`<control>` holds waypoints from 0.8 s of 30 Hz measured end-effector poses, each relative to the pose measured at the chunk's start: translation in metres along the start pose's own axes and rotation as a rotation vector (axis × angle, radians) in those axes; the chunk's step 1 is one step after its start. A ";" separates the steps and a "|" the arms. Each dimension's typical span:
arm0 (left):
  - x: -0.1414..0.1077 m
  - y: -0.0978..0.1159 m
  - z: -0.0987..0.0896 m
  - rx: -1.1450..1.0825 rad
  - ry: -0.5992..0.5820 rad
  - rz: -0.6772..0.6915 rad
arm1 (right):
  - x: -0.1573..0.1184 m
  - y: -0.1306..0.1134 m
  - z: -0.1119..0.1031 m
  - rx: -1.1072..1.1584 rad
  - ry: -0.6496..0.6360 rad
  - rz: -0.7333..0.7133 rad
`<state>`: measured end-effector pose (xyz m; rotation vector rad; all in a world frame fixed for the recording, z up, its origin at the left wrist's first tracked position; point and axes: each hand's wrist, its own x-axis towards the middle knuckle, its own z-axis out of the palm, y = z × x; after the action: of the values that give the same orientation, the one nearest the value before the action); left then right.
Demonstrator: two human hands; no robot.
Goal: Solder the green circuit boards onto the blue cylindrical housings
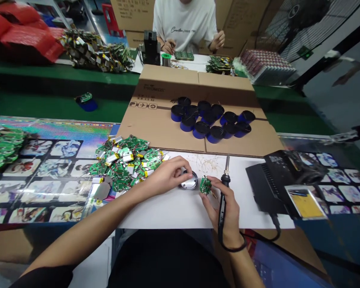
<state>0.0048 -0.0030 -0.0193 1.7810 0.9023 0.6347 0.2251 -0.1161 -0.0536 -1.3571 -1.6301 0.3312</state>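
My left hand (173, 174) has its fingers closed on the rim of a small round silver-faced part (189, 183) on the white sheet. Just right of it, my right hand (224, 204) pinches a small green circuit board (205, 185) between thumb and fingers. A black soldering iron (223, 196) also rests in that hand, its tip pointing up and away from me and its cable looping below the wrist. Left of my left hand lies a heap of green circuit boards with silver battery pouches (127, 160).
Several dark blue cylinders (215, 134) stand on a flattened cardboard sheet (155, 128). Wire bits (210, 163) lie before it. A black soldering station (266, 186) sits at right. A blue part with a board (87, 103) is on the green belt. Opposite, a person (186, 24) works.
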 end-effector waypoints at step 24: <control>0.000 0.001 -0.001 -0.368 -0.172 -0.119 | 0.022 -0.019 0.011 0.054 0.065 -0.018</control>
<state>0.0042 -0.0025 -0.0180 1.4173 0.7153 0.5236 0.2063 -0.0996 -0.0354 -1.2993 -1.5683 0.3146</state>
